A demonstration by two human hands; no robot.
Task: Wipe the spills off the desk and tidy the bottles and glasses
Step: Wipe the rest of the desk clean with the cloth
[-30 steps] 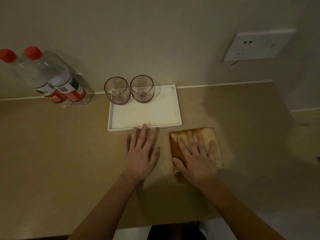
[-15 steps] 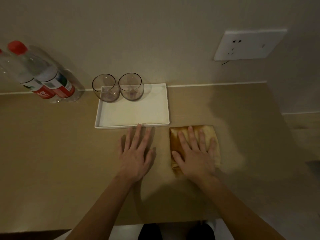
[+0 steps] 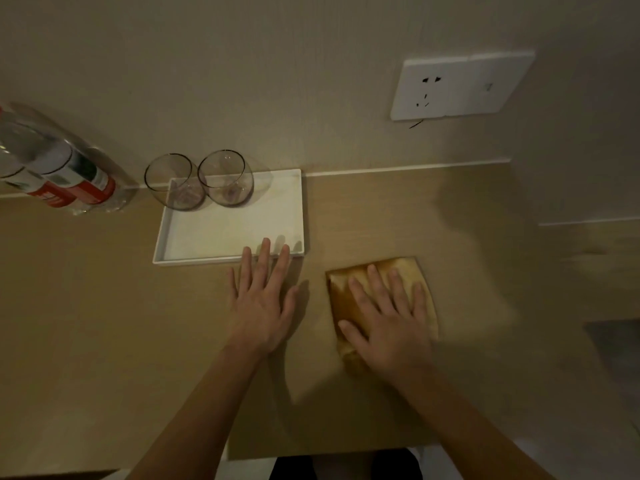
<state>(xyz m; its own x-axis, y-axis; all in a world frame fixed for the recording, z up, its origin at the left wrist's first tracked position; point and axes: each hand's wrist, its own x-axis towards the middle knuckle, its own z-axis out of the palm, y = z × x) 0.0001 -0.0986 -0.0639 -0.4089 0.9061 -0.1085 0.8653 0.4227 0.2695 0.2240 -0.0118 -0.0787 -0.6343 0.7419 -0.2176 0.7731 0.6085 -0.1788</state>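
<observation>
A folded yellow cloth lies on the beige desk, and my right hand presses flat on it with fingers spread. My left hand rests flat on the desk beside it, its fingertips at the near rim of a white tray. Two clear glasses stand at the tray's far left corner. Two plastic water bottles with red and white labels stand against the wall at the far left, their caps cut off by the frame.
A white wall socket sits on the wall at the upper right. The desk ends at a side wall on the right, with a lower surface beyond it. The desk's near edge runs along the bottom.
The view has swung right, so the bottles, glasses and tray sit further left in frame. Both hands stay flat in nearly the same places, the right one on the cloth.
</observation>
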